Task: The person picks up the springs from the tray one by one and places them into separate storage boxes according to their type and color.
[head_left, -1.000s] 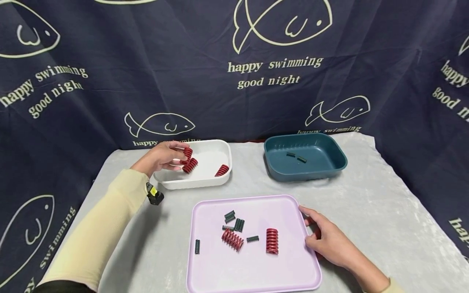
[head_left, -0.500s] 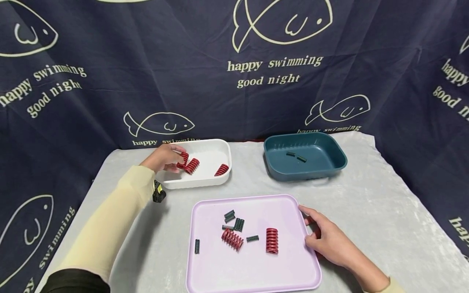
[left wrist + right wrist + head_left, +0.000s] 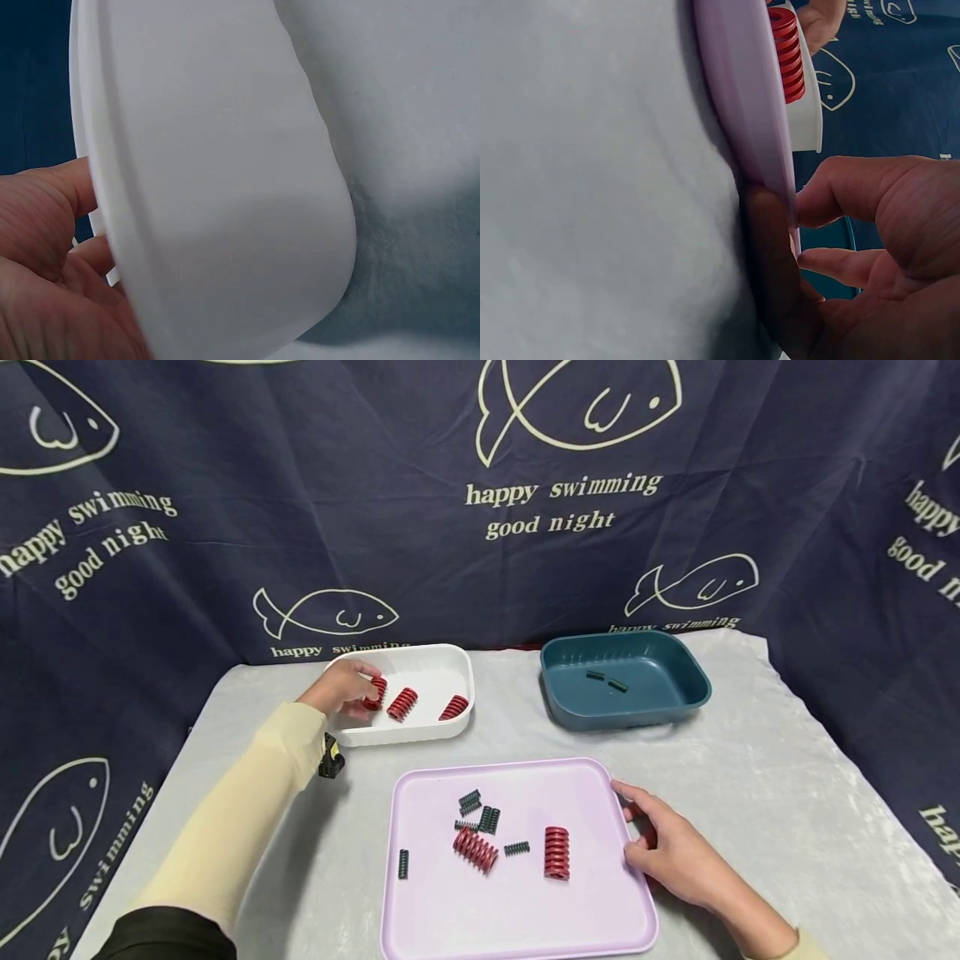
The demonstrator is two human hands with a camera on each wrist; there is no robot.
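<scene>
Fingers of the left hand point(image 3: 343, 687) are gripping a red coil spring point(image 3: 380, 687), its axis roughly paralleling a loose spring point(image 3: 402, 703) just right in the white bin point(image 3: 420, 734).

Large springs point(image 3: 557, 853) are showing red, small springs point(image 3: 517, 849) dark green. The tray point(image 3: 585, 922) is showing lilac, left tub point(image 3: 408, 735) white, right tub point(image 3: 626, 720) teal. Cream fish point(image 3: 592, 412) and lettering point(image 3: 606, 489) are patterning a navy curtain point(image 3: 420, 560); the tablecloth point(image 3: 787, 793) is showing mottled grey.
</scene>
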